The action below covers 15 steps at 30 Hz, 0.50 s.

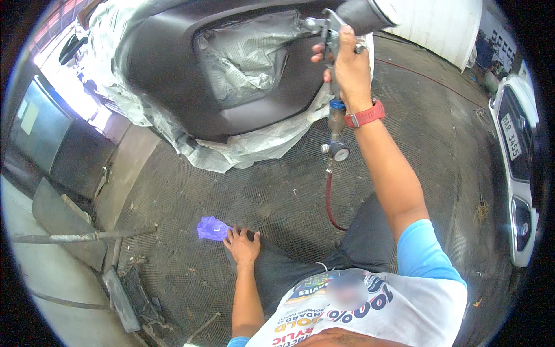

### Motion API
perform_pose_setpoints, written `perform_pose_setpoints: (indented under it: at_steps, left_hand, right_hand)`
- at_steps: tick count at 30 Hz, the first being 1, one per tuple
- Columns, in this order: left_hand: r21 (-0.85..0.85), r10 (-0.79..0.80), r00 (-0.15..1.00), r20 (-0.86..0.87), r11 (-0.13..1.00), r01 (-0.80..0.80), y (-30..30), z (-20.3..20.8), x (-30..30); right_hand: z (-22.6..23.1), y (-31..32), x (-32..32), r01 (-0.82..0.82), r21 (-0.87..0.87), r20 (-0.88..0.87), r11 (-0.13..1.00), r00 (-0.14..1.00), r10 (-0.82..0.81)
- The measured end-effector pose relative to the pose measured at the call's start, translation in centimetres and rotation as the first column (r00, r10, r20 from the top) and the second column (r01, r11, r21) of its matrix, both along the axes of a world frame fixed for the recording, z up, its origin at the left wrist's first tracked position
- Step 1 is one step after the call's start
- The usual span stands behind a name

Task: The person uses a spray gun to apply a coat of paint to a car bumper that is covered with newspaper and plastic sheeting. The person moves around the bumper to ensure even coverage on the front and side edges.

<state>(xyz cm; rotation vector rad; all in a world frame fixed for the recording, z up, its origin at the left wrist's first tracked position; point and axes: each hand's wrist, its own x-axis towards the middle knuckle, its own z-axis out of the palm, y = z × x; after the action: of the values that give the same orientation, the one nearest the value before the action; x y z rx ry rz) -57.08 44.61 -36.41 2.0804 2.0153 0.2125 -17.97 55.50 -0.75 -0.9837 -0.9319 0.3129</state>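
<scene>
My right hand [350, 63] is closed round the grip of a metal spray gun [331, 36], raised in front of the masked black car panel. A dark cup [365, 14] with a pale lid sits on the gun. Below its handle hang a regulator with a round gauge [341, 154] and a red air hose [329, 199]. The black panel [167, 63] has masking paper [245, 63] over its middle opening and sheeting [231, 155] round its edge. My left hand [244, 247] rests on my left knee, fingers spread. A crumpled purple cloth [213, 228] touches its fingertips; I cannot see it gripped.
A white vehicle [517, 168] stands at the right. A thin red hose [430, 75] runs over the dark textured floor [277, 191]. To the left are a metal bar [87, 237], a loose grey panel [63, 222] and assorted parts [139, 295].
</scene>
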Motion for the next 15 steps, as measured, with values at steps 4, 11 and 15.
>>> perform_pose_setpoints:
  at_steps: [4, 11, 15]
  left_hand:
    - [0.026, -0.022, 1.000, 0.010, 0.999, 0.021, 0.0, -0.8, -0.1]
    - [0.035, -0.015, 0.999, 0.030, 0.999, 0.014, -0.3, -0.6, 0.1]
    - [0.025, -0.019, 0.999, 0.031, 1.000, 0.018, -0.3, -0.3, 0.1]
  right_hand:
    - [1.2, 0.4, -5.2, -0.228, -0.021, 0.042, 0.974, 0.973, 0.228]
    - [1.9, -0.1, -10.2, -0.401, -0.066, 0.235, 0.914, 0.884, 0.405]
    - [2.9, 0.7, -10.2, -0.284, -0.007, 0.343, 0.959, 0.900, 0.269]
